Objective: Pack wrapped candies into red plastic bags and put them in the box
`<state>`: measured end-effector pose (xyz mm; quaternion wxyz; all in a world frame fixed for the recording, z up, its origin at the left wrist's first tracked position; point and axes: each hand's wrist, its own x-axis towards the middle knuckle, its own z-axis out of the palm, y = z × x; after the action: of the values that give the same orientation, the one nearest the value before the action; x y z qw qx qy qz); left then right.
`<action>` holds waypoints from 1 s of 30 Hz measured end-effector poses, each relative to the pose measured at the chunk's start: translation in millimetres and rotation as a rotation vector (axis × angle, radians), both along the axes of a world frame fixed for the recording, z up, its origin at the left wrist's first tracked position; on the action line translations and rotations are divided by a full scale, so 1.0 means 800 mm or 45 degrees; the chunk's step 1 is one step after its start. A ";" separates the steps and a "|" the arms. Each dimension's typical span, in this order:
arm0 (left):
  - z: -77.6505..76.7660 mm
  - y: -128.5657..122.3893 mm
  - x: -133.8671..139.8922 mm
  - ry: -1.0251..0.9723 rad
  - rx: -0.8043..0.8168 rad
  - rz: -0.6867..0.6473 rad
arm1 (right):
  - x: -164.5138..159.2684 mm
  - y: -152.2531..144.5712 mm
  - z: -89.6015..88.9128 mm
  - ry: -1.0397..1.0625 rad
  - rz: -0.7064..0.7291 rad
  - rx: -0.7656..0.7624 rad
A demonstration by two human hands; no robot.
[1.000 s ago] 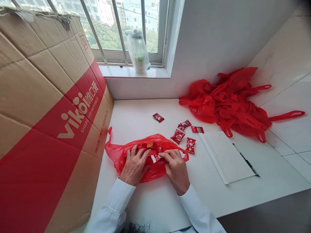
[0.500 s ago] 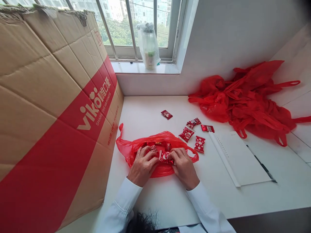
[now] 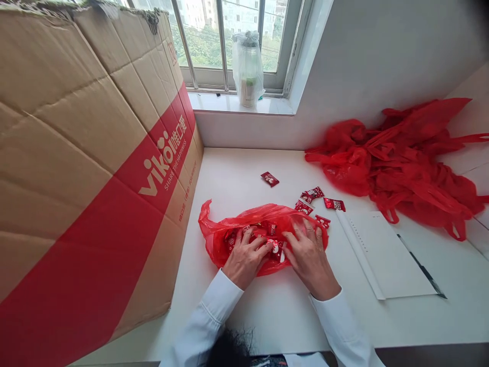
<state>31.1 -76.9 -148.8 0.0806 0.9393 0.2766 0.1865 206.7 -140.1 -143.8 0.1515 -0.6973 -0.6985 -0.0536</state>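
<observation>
A thin red plastic bag (image 3: 223, 226) lies on the white table with its mouth open upward, several wrapped candies (image 3: 272, 229) inside. My left hand (image 3: 246, 257) reaches over the near rim, fingers spread and resting on the candies at the left and middle. Beside one shiny red candy (image 3: 275, 247) are its fingertips. At the bag's right end, my right hand (image 3: 310, 257) has its fingers apart against the plastic; no candy shows in its grasp. The lower part of the bag's contents is hidden.
Several loose candies (image 3: 269, 179) lie beyond the bag. A tall cardboard box (image 3: 126, 204) stands at the left. To the right are a white paper booklet (image 3: 393, 260), a black pen (image 3: 422, 266) and a heap of red bags (image 3: 405, 158). A bagged bottle (image 3: 248, 71) stands on the windowsill.
My right hand has left the candy in the middle, and its fingers have spread toward the bag's right end. That end now reaches over part of the loose candies. The view has shifted slightly left.
</observation>
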 end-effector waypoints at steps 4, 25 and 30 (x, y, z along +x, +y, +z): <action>0.002 -0.003 -0.011 0.004 0.066 0.018 | -0.003 0.002 0.005 -0.118 -0.053 -0.080; 0.015 -0.007 -0.076 -0.073 0.234 0.623 | -0.073 0.069 0.019 0.233 0.092 -0.177; 0.012 -0.014 -0.074 -0.222 0.167 0.839 | -0.053 0.053 0.024 0.278 0.127 -0.095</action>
<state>-27.9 -88.3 -139.2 -0.0214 0.7832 0.5446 0.2993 164.2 -98.0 -124.3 0.2030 -0.6685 -0.7133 0.0563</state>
